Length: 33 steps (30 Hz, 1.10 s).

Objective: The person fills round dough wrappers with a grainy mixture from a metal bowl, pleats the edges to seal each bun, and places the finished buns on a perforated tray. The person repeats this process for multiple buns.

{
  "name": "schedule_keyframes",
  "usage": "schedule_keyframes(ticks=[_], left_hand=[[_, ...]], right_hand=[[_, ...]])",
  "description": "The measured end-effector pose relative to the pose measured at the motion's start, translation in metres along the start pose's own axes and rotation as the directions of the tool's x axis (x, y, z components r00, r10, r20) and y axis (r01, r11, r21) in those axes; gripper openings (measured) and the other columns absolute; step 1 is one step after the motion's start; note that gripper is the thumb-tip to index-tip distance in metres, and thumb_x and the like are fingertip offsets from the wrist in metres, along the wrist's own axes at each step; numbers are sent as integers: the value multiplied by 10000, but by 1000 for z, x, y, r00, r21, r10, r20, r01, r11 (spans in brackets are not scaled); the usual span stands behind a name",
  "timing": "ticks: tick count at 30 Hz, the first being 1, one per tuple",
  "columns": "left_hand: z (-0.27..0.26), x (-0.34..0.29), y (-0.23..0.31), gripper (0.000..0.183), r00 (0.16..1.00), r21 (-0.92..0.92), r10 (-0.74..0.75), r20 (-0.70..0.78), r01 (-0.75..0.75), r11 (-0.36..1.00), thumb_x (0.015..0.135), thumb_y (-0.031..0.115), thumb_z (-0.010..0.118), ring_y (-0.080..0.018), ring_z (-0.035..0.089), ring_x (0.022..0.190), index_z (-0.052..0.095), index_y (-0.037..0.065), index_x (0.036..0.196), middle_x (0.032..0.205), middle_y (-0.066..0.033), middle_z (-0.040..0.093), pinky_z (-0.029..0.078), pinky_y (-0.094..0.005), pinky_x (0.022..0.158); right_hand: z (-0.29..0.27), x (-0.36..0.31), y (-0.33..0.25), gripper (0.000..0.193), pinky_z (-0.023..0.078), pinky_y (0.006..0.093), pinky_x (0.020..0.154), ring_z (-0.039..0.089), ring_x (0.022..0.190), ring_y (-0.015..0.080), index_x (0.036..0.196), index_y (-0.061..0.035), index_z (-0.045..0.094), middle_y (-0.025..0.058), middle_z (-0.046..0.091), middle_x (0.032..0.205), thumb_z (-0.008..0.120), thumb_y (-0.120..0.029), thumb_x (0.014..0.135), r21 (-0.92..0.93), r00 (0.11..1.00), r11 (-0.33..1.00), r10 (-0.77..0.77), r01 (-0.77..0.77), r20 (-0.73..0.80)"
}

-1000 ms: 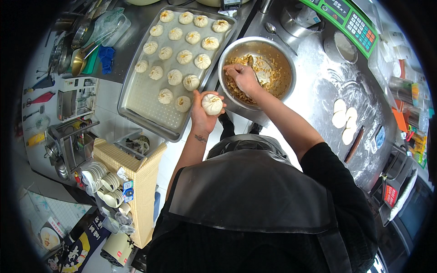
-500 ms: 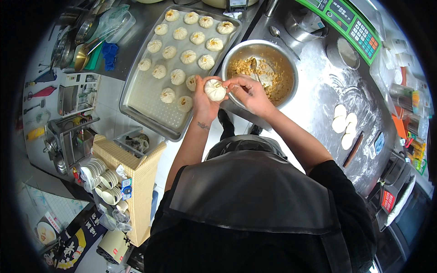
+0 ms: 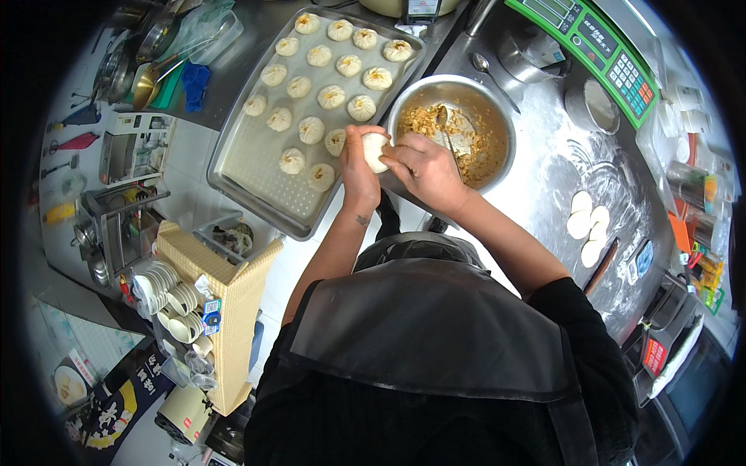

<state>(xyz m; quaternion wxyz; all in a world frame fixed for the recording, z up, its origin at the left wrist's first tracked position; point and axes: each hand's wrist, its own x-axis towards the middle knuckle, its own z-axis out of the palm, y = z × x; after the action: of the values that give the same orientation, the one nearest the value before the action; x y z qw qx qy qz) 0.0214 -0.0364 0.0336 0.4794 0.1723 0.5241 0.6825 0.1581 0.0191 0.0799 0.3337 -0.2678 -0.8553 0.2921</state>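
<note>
Between my hands is a round white stuffed bun [image 3: 375, 153], held up between the tray and the bowl. My left hand [image 3: 359, 169] cups it from the left with its fingers curled round it. From the other side, my right hand [image 3: 427, 172] pinches the bun's edge with thumb and fingertips. To the left lies a metal tray [image 3: 250, 172] with rows of pleated buns [image 3: 331, 97], some showing filling at the top. At the right stands a steel bowl [image 3: 509, 128] of crumbly brown filling [image 3: 420, 118], with a spoon [image 3: 442, 116] resting in it.
On the floured worktop [image 3: 544, 163] at right lie several flat dough rounds [image 3: 579, 225] and a rolling pin [image 3: 603, 266]. Beyond the bowl are a loose spoon [image 3: 495, 81], a metal pot [image 3: 517, 66], a flour tub [image 3: 592, 107] and a green scale [image 3: 614, 66]. Stacked bowls [image 3: 155, 283] stand lower left.
The bun has turned in my hands: its pleated face showed before, now a smoother side does. Both hands stay closed around it. The whole view has shifted slightly.
</note>
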Motion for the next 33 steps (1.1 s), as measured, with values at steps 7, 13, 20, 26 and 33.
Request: schedule_keyframes(ticks=[7, 13, 20, 26, 33], left_hand=[[-8, -4, 15, 636, 1000, -188, -16, 3, 17, 982, 1061, 563, 255, -187, 633, 863, 611, 37, 1043, 918, -104, 651, 517, -325, 816], [-26, -13, 35, 639, 996, -361, -68, 54, 83, 929, 1059, 569, 214, -216, 644, 915, 593, 55, 1099, 951, -107, 652, 528, -348, 846], [-45, -11, 41, 626, 987, -299, 77, -141, -117, 947, 1069, 541, 193, -224, 635, 970, 582, 51, 1110, 990, -120, 656, 507, -353, 902], [-46, -11, 47, 628, 944, -174, 286, -165, -313, 934, 1074, 527, 205, -214, 632, 940, 575, 20, 1066, 1009, -134, 644, 502, -341, 888], [-42, -4, 52, 622, 930, -148, 342, -133, -360, 921, 1078, 517, 209, -193, 624, 909, 583, 20, 1060, 985, -113, 635, 500, -318, 860]], right_hand=[[-2, 15, -6, 206, 502, 328, 634, 587, 683, 224, 935, -57, 680, 73, 596, 835, 805, -129, 788, 336, 959, 900, 238, -276, 152], [19, 27, -12, 510, 496, 318, 663, 555, 745, 215, 1175, -54, 624, 115, 564, 1005, 857, -199, 745, 306, 983, 945, 66, -116, 169], [38, 43, -29, 178, 513, 331, 604, 623, 648, 211, 986, -20, 735, 105, 636, 818, 766, -121, 842, 326, 981, 929, 135, -174, 139], [40, 54, -47, 177, 516, 246, 533, 623, 624, 112, 989, 34, 722, 84, 661, 862, 749, -107, 885, 346, 865, 805, 371, -481, 339], [39, 64, -44, 150, 546, 351, 619, 664, 701, 248, 956, 2, 700, 119, 650, 852, 746, -94, 850, 221, 969, 962, 113, -162, 218]])
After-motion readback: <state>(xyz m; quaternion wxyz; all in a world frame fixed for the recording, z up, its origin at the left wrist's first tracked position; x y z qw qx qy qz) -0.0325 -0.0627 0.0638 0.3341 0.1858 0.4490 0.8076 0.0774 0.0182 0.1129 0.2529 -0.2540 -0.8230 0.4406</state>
